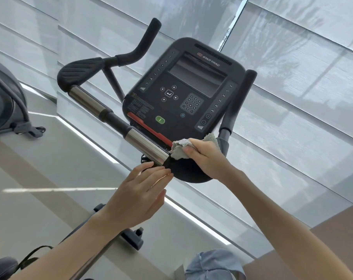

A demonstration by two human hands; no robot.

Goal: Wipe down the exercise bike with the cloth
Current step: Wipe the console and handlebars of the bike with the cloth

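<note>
Cloth [180, 148]: bunched in right hand [206, 156], fingers curled round it, at chrome handlebar [145, 143] end (bar runs up-left); left hand [139, 190] open, just below.

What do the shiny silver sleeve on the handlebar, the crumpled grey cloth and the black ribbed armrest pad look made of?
Shiny silver sleeve: likely polished or chromed metal; it mirrors light in sharp streaks.
Crumpled grey cloth, gripped by the right hand: soft fabric, perhaps terry, with a fuzzy, frayed edge.
Black ribbed armrest pad: probably matte moulded rubber or foam; grooved, no glare.
</note>
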